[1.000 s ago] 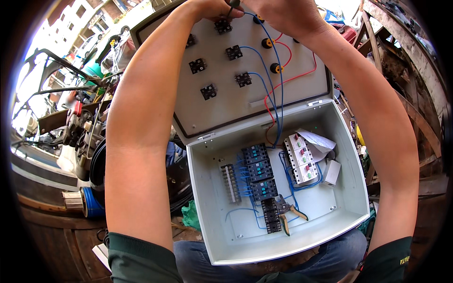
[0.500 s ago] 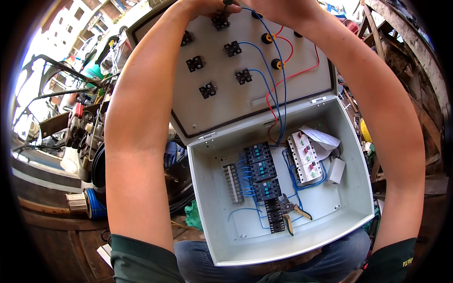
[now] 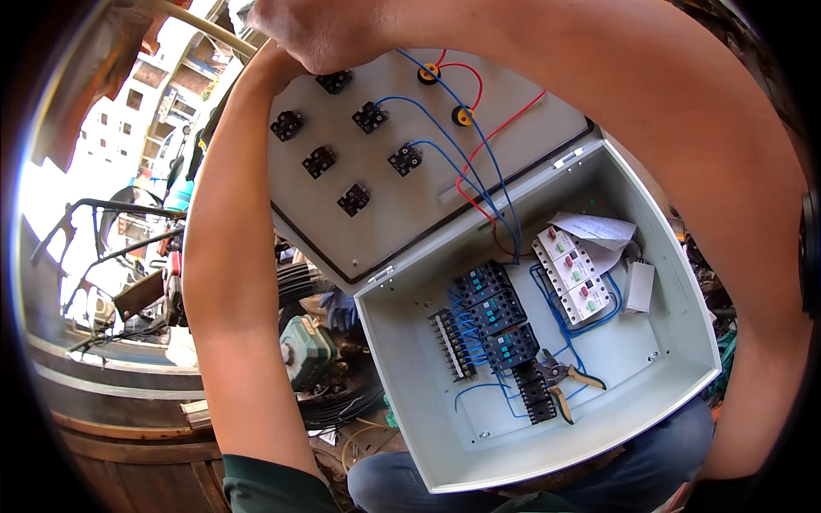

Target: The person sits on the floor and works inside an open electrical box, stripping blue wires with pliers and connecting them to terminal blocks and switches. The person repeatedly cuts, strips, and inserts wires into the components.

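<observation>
Both my hands are at the top edge, over the far left corner of the raised lid of a grey electrical enclosure. My right hand reaches across to the left, its fingers curled; what they grip is cut off by the picture's edge. Behind it, my left hand is mostly hidden and its fingers do not show. Nearest below them is a black contact block on the lid. Other blocks, such as the wired one, carry blue wires. Red wires run from a black-and-yellow round fitting.
The enclosure rests on my lap. Inside are black contactors, a terminal strip, white breakers, a folded paper, a small white box and wire cutters. Black cable coils and a green machine lie left.
My right hand has moved left across the lid to my left hand, covering it. The view has turned, so the enclosure looks tilted and sits further right. The wire cutters remain in the enclosure.
</observation>
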The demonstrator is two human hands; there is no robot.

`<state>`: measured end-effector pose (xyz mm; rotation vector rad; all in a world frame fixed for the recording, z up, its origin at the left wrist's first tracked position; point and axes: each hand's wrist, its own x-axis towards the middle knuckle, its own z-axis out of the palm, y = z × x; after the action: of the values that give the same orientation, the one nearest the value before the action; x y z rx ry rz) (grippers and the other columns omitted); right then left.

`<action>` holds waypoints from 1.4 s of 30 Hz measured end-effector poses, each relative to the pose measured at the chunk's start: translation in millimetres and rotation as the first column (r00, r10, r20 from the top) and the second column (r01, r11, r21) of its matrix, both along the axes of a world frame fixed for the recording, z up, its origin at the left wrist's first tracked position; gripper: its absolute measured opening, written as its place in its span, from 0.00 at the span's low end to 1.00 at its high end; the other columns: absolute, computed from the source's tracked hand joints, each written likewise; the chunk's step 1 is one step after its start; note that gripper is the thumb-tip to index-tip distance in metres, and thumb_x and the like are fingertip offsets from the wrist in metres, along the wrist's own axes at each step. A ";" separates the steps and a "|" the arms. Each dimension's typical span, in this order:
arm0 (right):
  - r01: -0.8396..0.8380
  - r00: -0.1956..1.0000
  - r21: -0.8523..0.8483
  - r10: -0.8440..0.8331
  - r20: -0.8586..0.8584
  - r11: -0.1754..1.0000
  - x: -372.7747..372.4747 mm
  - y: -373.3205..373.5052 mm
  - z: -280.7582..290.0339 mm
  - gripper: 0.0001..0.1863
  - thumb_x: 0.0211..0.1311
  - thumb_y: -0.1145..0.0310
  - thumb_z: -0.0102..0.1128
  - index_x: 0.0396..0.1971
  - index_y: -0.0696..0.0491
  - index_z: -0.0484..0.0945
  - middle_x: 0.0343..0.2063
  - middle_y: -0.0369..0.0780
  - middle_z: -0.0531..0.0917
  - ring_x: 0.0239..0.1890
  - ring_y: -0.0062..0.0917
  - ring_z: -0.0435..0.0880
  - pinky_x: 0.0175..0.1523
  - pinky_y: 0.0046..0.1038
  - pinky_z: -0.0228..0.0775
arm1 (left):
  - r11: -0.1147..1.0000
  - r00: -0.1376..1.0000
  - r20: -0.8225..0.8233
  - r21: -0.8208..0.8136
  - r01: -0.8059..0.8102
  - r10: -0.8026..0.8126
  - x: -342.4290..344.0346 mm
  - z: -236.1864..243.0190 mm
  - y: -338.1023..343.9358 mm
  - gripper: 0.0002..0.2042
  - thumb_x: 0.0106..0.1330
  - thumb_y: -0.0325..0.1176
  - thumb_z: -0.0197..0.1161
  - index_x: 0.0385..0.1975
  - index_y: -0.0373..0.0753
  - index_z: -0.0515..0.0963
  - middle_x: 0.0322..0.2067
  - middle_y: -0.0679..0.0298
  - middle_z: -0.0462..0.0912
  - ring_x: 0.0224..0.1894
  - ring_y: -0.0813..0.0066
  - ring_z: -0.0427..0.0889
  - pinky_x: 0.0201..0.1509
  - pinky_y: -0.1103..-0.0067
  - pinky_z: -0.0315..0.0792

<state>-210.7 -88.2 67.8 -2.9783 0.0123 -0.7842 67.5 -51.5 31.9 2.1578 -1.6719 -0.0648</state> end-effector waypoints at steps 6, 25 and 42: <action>0.012 0.999 0.001 -0.012 0.030 1.000 3.6 -9.5 -1.0 0.09 0.59 0.71 0.63 0.37 0.59 0.84 0.38 0.52 0.87 0.44 0.44 0.87 0.49 0.41 0.77 | 1.000 0.999 0.047 0.010 -0.014 0.014 6.6 2.4 2.3 0.29 0.56 0.29 0.77 0.58 0.37 0.74 0.53 0.59 0.77 0.53 0.70 0.76 0.57 0.71 0.74; 0.005 0.998 0.014 -0.006 0.060 1.000 17.4 -19.8 -1.3 0.10 0.58 0.72 0.64 0.39 0.57 0.86 0.41 0.49 0.88 0.46 0.41 0.87 0.51 0.39 0.78 | 0.997 0.939 0.337 0.067 0.046 -0.066 11.2 6.7 22.6 0.29 0.58 0.30 0.76 0.60 0.34 0.74 0.57 0.58 0.79 0.57 0.70 0.75 0.61 0.71 0.72; -0.003 1.000 -0.034 0.003 -0.007 0.999 18.5 4.2 3.3 0.12 0.56 0.73 0.64 0.41 0.54 0.87 0.43 0.46 0.89 0.48 0.39 0.87 0.52 0.37 0.79 | 0.996 0.991 0.122 -0.071 -0.052 0.060 16.3 -1.6 20.7 0.22 0.65 0.29 0.69 0.58 0.33 0.76 0.53 0.58 0.82 0.51 0.72 0.78 0.54 0.75 0.75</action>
<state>-192.2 -84.0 71.1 -3.0128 -0.0056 -0.7811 83.9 -30.8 30.3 2.1963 -1.6544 0.1429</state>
